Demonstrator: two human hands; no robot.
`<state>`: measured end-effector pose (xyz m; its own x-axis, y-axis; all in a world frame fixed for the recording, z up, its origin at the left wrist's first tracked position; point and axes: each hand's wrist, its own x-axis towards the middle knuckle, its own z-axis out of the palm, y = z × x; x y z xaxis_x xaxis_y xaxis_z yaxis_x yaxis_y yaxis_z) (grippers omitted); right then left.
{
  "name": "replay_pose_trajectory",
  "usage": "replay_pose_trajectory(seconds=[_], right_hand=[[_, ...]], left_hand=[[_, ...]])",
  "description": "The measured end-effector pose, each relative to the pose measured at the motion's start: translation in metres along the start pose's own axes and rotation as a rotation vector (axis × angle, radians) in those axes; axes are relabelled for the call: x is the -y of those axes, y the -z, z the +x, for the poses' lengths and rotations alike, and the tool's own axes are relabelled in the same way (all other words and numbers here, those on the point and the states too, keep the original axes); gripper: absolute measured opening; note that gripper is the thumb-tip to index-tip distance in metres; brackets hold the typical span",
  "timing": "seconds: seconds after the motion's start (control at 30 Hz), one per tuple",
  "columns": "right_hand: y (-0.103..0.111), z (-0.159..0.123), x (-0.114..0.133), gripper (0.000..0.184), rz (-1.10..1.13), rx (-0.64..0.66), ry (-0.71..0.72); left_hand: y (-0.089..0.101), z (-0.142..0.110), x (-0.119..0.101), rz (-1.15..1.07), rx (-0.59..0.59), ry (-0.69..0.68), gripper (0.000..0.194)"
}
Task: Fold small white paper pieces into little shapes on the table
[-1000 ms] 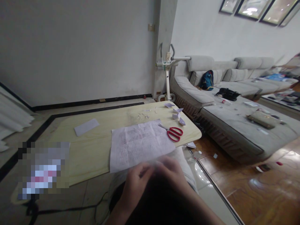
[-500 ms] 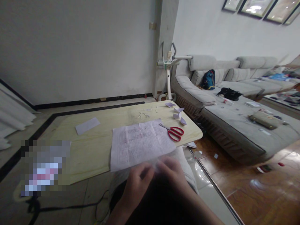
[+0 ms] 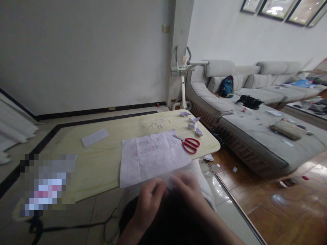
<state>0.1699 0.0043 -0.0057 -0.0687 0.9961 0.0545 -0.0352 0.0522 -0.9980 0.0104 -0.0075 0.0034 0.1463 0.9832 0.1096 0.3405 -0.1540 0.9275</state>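
Observation:
My left hand and my right hand meet just below the near edge of a low wooden table. Their fingers are curled and pinch a small pale piece of paper between them. A large written sheet lies on the table right in front of my hands and overhangs the edge. Red-handled scissors lie shut beside it on the right, out of reach of either hand. Something dark on my lap hides my wrists.
A folded white slip lies at the table's left. Small folded paper pieces and scraps sit at the far right corner. A grey sofa stands to the right with bags on it. Paper bits litter the floor.
My fingers have shifted slightly on the small paper piece; the hands stay in the same place. Nothing on the table has moved.

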Motion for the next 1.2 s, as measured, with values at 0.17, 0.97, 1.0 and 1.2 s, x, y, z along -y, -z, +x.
replay_pose_trajectory(seconds=[0.17,0.97,1.0,1.2], right_hand=[[-0.003,0.000,-0.001,0.032,0.009,0.024,-0.021],[-0.003,0.002,0.000,0.034,-0.048,-0.061,-0.024],[-0.003,0.001,0.001,0.031,-0.055,-0.064,-0.004],[-0.001,-0.002,0.003,0.016,-0.045,0.001,0.102]], left_hand=[[-0.004,0.002,0.005,-0.038,0.085,0.071,0.032],[-0.002,0.003,0.010,-0.121,0.011,0.095,0.026],[-0.001,0.003,0.007,-0.127,0.006,0.073,0.025],[0.002,0.002,-0.001,-0.118,-0.058,-0.045,0.014]])
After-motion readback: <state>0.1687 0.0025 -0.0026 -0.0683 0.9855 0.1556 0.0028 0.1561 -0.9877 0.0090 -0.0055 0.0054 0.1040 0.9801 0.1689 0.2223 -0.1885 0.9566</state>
